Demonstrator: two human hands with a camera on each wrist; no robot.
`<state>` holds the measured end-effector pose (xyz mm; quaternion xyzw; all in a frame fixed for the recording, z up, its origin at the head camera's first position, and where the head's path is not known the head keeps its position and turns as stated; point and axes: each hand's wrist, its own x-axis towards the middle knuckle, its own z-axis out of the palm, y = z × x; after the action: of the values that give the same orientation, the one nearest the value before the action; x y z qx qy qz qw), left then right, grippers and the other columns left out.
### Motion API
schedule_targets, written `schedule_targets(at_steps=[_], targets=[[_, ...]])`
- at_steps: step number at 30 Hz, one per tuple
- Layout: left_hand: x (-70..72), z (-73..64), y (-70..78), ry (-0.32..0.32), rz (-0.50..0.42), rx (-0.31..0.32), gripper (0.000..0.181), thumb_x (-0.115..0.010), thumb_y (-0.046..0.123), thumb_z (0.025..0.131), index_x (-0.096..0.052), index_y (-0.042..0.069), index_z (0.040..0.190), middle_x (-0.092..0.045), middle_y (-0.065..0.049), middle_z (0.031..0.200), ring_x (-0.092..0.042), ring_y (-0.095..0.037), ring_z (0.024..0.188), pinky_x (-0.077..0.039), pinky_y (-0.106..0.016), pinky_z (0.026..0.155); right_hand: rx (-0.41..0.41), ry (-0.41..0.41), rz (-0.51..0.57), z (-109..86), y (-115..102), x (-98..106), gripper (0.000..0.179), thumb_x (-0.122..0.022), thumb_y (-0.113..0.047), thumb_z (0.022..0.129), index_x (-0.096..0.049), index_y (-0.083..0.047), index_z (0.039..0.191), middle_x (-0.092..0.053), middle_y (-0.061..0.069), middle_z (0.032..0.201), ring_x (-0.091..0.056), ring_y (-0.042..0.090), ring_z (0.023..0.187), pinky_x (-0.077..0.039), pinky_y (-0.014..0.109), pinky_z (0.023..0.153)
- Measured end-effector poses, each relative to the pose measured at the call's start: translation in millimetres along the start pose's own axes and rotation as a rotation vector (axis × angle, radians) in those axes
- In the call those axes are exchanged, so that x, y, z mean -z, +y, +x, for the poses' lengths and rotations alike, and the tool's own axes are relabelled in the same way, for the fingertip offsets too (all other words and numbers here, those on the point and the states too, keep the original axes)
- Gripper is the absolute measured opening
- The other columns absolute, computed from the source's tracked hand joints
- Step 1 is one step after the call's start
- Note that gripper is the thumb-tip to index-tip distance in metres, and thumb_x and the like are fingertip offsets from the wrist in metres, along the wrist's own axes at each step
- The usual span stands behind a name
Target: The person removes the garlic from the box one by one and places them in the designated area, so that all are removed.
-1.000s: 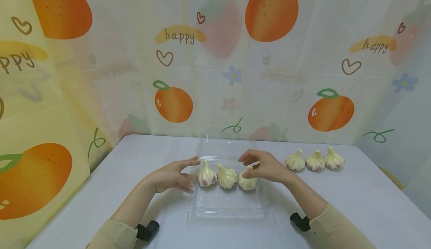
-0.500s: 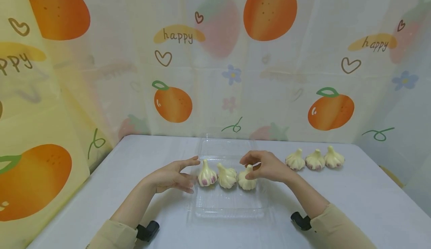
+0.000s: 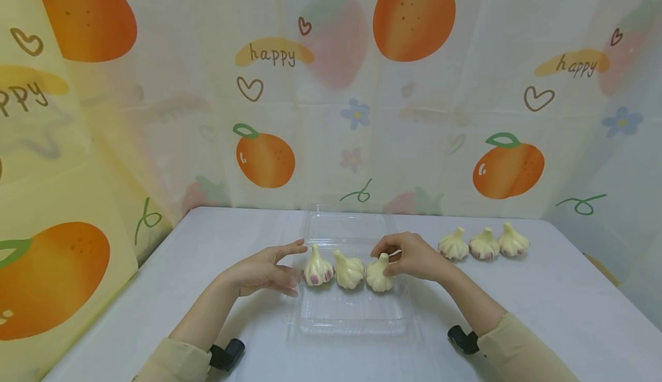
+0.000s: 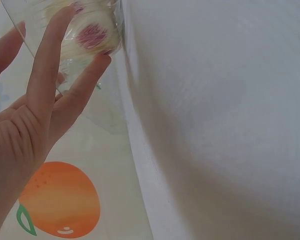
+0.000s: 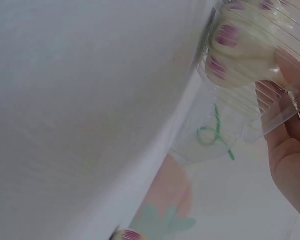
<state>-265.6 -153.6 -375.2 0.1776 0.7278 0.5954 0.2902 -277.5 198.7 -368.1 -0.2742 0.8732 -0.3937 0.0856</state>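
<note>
Three garlic bulbs stand in a row inside a clear plastic clamshell box [image 3: 353,325]: a left bulb [image 3: 318,271], a middle bulb [image 3: 349,273] and a right bulb [image 3: 378,280]. My left hand [image 3: 265,270] has its fingers spread at the box's left edge; in the left wrist view, fingers [image 4: 80,90] reach along the clear wall beside a purple-marked bulb [image 4: 92,36]. At the right bulb's stem is my right hand [image 3: 411,255], fingers bent loosely and thumb beside the bulb. Through the plastic in the right wrist view, its fingers appear near a bulb [image 5: 230,65].
Three more garlic bulbs [image 3: 484,246] line up on the white table [image 3: 491,296] at the back right. The box's lid [image 3: 349,226] lies folded back toward the fruit-print curtain [image 3: 320,112]. A second curtain hangs at the left.
My right hand has shifted slightly right, uncovering more of the right garlic bulb and its stem. The left hand and the bulbs have stayed in place.
</note>
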Motion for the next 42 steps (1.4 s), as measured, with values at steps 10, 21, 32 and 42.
schedule_targets(at_steps=[10,21,32,42], targets=[[-1.1,-1.6,1.9,0.002,0.0,0.001,0.084,-0.068,-0.004,0.082,-0.026,0.002,0.155,-0.002,-0.002,0.17,-0.04,-0.04,0.144,-0.061,-0.04,0.091,0.02,0.002,-0.03,0.1,0.4,1.3,0.025,-0.076,0.0,0.08,-0.072,-0.007,0.104,-0.073,0.009,0.11,-0.067,0.02,0.105,-0.06,0.025,0.089],[-1.5,-1.4,2.2,0.002,0.0,0.004,0.084,-0.068,-0.004,0.082,-0.026,0.002,0.155,-0.003,-0.002,0.17,-0.041,-0.039,0.144,-0.061,-0.04,0.091,0.044,0.054,-0.096,-2.0,-0.9,1.5,0.016,-0.076,-0.01,0.084,-0.076,-0.013,0.1,-0.076,0.001,0.103,-0.071,0.021,0.101,-0.06,0.024,0.078],[-1.7,-0.8,2.4,0.003,-0.005,0.008,0.084,-0.067,-0.004,0.082,-0.026,0.001,0.155,-0.002,-0.002,0.17,-0.04,-0.039,0.144,-0.062,-0.041,0.091,0.013,0.061,-0.078,-3.4,-3.2,3.6,0.016,-0.076,-0.014,0.084,-0.076,-0.015,0.1,-0.077,-0.001,0.099,-0.072,0.019,0.099,-0.059,0.023,0.075],[-1.4,0.0,3.2,0.008,0.008,0.012,0.084,-0.067,-0.005,0.082,-0.026,0.002,0.155,-0.002,-0.002,0.17,-0.043,-0.038,0.143,-0.062,-0.04,0.09,0.009,0.102,-0.054,-6.5,-6.4,12.9,0.016,-0.077,-0.019,0.084,-0.076,-0.019,0.101,-0.077,-0.001,0.103,-0.072,0.02,0.104,-0.058,0.025,0.08]])
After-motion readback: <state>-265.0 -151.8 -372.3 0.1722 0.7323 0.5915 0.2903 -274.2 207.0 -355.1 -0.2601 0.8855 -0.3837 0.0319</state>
